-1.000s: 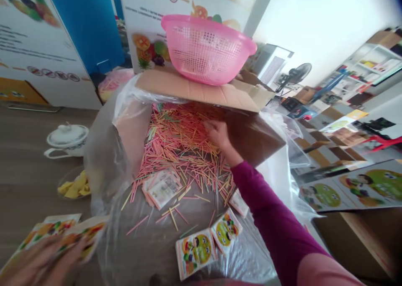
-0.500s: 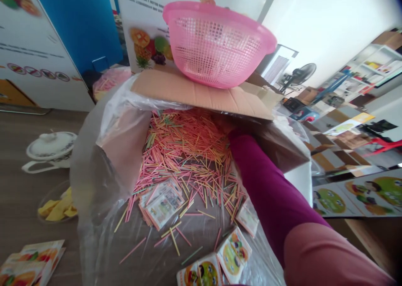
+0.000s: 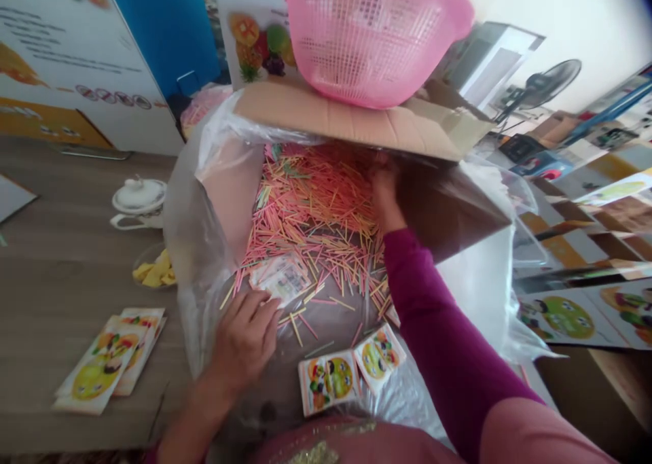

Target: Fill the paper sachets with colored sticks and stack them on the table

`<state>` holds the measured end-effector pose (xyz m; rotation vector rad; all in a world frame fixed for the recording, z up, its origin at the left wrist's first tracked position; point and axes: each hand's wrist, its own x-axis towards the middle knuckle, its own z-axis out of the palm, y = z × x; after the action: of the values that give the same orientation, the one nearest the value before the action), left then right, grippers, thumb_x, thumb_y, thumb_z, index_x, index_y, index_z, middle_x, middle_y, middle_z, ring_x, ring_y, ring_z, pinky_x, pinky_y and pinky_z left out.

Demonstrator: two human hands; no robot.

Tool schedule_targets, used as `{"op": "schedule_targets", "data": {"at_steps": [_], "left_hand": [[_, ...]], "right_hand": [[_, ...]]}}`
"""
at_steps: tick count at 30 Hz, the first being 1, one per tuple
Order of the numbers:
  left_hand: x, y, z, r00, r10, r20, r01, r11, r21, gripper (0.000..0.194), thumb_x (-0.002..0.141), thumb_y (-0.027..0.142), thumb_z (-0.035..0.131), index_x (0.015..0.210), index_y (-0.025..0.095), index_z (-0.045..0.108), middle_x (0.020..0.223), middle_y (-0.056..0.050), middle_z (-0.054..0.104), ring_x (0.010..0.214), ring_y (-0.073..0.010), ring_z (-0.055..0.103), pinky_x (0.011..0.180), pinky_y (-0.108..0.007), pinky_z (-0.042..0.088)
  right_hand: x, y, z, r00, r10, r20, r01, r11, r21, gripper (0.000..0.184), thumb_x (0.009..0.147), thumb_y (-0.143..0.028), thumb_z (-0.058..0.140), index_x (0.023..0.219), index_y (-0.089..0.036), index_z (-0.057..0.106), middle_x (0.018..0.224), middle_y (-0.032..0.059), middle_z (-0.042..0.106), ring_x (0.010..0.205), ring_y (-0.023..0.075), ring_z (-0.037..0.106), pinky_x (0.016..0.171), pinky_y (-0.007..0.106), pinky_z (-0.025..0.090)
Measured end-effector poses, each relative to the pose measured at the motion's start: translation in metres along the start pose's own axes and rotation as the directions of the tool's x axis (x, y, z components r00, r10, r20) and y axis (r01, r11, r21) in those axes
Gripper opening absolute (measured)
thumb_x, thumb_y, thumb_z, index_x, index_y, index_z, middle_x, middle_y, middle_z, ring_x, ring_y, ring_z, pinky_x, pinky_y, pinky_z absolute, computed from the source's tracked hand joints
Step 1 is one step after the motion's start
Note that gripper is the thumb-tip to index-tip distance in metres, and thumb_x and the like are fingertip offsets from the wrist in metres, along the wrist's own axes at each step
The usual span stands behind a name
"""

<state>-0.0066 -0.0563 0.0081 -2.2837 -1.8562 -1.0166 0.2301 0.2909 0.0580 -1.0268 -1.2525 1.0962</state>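
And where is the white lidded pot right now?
In the head view, the white lidded pot stands at left on the tabletop, beside the clear plastic and just beyond the yellow pieces.

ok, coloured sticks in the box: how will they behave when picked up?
Probably light: each of the coloured sticks looks thin. Likely fairly stiff, since they lie straight. Apt to slide and scatter, being loose and criss-crossed.

Four round crossed-out signs [image 3: 105, 96] mark the white board [image 3: 142, 136], its print unreadable, like that on the packets [image 3: 326, 384].
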Motion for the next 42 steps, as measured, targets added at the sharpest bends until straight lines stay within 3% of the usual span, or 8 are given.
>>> {"op": "schedule_targets", "data": {"at_steps": [5,11,17,20,25,29,35,42], "left_hand": [[0.041,0.005,0.033,0.895,-0.192,0.402,0.104,0.967,0.230,0.019,0.103,0.026,0.062,0.101,0.019,0.079,0.107,-0.015,0.077,0.110,-0.0332,0.069,0.096,-0.047,0.057],[0.046,0.011,0.048,0.853,-0.211,0.478,0.052,0.945,0.324,0.021,0.100,0.017,0.058,0.105,0.015,0.078,0.112,-0.020,0.075,0.109,-0.0353,0.068,0.091,-0.045,0.055],[0.043,0.013,0.051,0.868,-0.169,0.467,-0.009,0.935,0.355,0.032,0.099,0.005,0.048,0.102,0.013,0.079,0.104,-0.020,0.075,0.104,-0.0332,0.070,0.084,-0.043,0.055],[0.039,0.009,0.053,0.892,-0.125,0.435,-0.036,0.938,0.343,0.031,0.101,0.008,0.049,0.095,0.017,0.079,0.098,-0.015,0.076,0.100,-0.0300,0.070,0.086,-0.041,0.055],[0.027,0.005,0.057,0.922,-0.089,0.376,-0.039,0.946,0.321,0.029,0.105,0.015,0.053,0.090,0.019,0.077,0.098,-0.012,0.076,0.098,-0.0280,0.069,0.084,-0.040,0.054],[0.028,0.005,0.055,0.930,-0.152,0.334,0.049,0.954,0.297,0.029,0.107,0.019,0.051,0.096,0.019,0.077,0.102,-0.013,0.075,0.104,-0.0300,0.068,0.090,-0.042,0.054],[0.035,-0.003,0.052,0.929,-0.169,0.330,0.058,0.945,0.322,0.029,0.098,0.008,0.052,0.085,0.021,0.074,0.100,-0.014,0.076,0.110,-0.0317,0.067,0.096,-0.044,0.054],[0.028,0.005,0.049,0.906,-0.194,0.377,0.090,0.957,0.276,0.028,0.101,0.008,0.050,0.101,0.019,0.077,0.108,-0.013,0.077,0.108,-0.0290,0.070,0.094,-0.039,0.055]], "right_hand": [[-0.108,0.012,-0.012,0.946,0.290,0.142,-0.321,0.900,0.294,0.023,0.075,-0.024,0.073,0.084,-0.026,0.053,0.057,-0.0118,0.034,0.045,0.0070,0.025,0.040,0.019,0.022],[-0.184,0.018,-0.037,0.906,0.349,0.238,-0.411,0.858,0.308,0.039,0.069,-0.042,0.093,0.081,-0.025,0.060,0.048,-0.0160,0.025,0.041,0.0052,0.016,0.040,0.021,0.018],[-0.201,0.021,-0.032,0.928,0.126,0.350,-0.164,0.983,0.081,0.057,0.094,-0.078,0.068,0.084,-0.022,0.074,0.054,-0.0066,0.041,0.050,0.0123,0.035,0.052,0.029,0.037],[-0.206,0.032,-0.030,0.819,-0.009,0.574,0.115,0.982,-0.148,0.068,0.105,-0.081,0.048,0.084,-0.023,0.077,0.070,0.0024,0.062,0.072,0.0197,0.057,0.080,0.039,0.053],[-0.202,0.053,-0.036,0.593,-0.063,0.803,0.492,0.818,-0.299,0.077,0.110,-0.078,0.033,0.095,-0.022,0.082,0.093,0.0101,0.075,0.100,0.0278,0.063,0.110,0.054,0.045],[-0.199,0.049,-0.041,0.556,-0.013,0.831,0.496,0.808,-0.319,0.073,0.113,-0.072,0.031,0.103,-0.023,0.084,0.100,0.0101,0.075,0.104,0.0274,0.063,0.113,0.053,0.046],[-0.211,0.038,-0.038,0.655,0.004,0.756,0.413,0.836,-0.361,0.065,0.113,-0.070,0.037,0.130,-0.029,0.084,0.150,0.0123,0.066,0.150,0.0334,0.044,0.129,0.058,0.033],[-0.212,0.047,-0.035,0.602,0.123,0.789,0.452,0.762,-0.464,0.068,0.109,-0.077,0.036,0.144,-0.037,0.078,0.171,0.0089,0.048,0.160,0.0362,0.029,0.134,0.065,0.023]]}}
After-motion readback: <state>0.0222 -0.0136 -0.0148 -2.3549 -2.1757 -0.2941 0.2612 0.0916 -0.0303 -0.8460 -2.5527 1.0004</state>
